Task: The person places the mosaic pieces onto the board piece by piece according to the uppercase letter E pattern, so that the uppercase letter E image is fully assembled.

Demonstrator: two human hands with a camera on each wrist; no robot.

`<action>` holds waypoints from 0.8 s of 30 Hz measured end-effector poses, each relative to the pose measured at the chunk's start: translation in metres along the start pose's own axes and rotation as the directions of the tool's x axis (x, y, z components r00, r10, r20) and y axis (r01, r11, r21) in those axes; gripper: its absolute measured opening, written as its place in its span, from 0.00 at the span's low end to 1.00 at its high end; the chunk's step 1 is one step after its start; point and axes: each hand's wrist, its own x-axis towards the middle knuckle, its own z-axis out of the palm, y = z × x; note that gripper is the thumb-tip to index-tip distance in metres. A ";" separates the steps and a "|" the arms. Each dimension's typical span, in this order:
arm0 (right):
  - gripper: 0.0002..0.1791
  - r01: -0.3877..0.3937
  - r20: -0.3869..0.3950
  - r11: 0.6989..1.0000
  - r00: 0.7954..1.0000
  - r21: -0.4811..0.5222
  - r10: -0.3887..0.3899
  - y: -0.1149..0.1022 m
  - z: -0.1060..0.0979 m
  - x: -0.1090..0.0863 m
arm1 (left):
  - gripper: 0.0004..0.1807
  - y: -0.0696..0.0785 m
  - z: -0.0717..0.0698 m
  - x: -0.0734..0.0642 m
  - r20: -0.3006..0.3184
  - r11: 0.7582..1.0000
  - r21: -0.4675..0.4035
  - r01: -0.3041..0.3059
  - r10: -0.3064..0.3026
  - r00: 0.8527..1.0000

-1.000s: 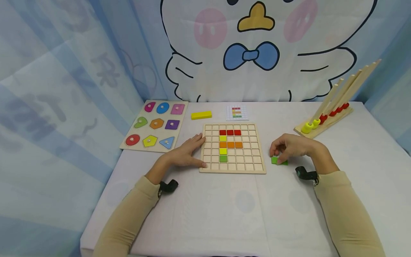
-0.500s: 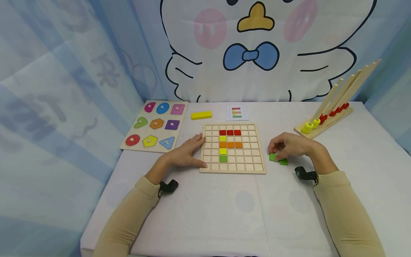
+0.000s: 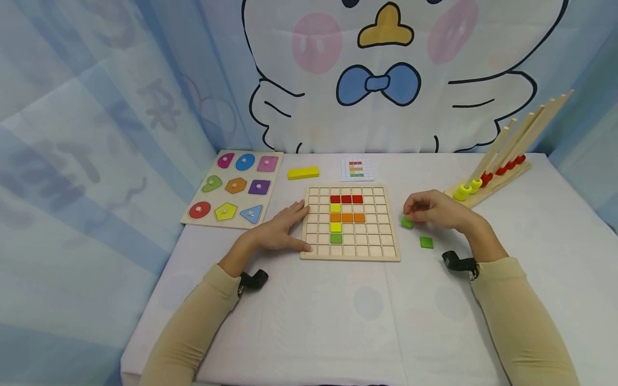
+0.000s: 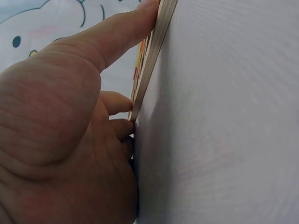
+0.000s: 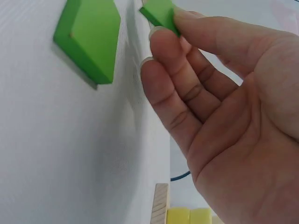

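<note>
My right hand [image 3: 440,209] pinches a green square tile [image 3: 407,222] between thumb and fingers, just right of the wooden grid board [image 3: 350,257]. In the right wrist view the pinched tile [image 5: 160,12] shows at the fingertips. A second green tile [image 3: 426,242] lies on the table below that hand. My left hand [image 3: 277,230] rests at the board's left edge, fingers spread and thumb on the near left corner. Seen from the left wrist, the thumb [image 4: 121,37] touches the board's side. Red, yellow, orange and green tiles sit in the board's cells.
Behind the board lie a small pattern card [image 3: 357,170] and a yellow block [image 3: 303,172]. A shape puzzle board [image 3: 222,185] lies at the back left. At the back right stands a wooden peg rack [image 3: 502,185] with red and yellow beads.
The right hand has lifted one green tile off the table and moved slightly away from me, leaving the other tile behind. The left hand has kept its place on the board.
</note>
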 end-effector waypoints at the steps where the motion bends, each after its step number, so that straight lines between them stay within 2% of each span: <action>1: 0.06 0.006 -0.011 1.000 1.000 0.006 -0.006 -0.001 0.000 0.000 | 0.64 0.000 0.000 0.000 -0.001 1.000 0.000 -0.001 0.001 1.000; 7: 0.09 0.039 -0.055 0.998 0.998 0.054 -0.036 -0.005 0.002 0.002 | 0.64 0.001 -0.001 0.000 -0.004 1.000 0.000 0.000 0.000 1.000; 12: 0.11 0.037 -0.062 0.995 0.998 0.097 -0.031 -0.008 0.007 0.005 | 0.63 0.000 0.000 0.001 -0.003 1.000 0.002 -0.002 0.002 1.000; 24: 0.14 0.011 -0.062 0.996 0.998 0.089 -0.005 -0.017 0.011 0.006 | 0.64 0.000 0.000 0.000 0.000 1.000 -0.003 -0.007 0.007 1.000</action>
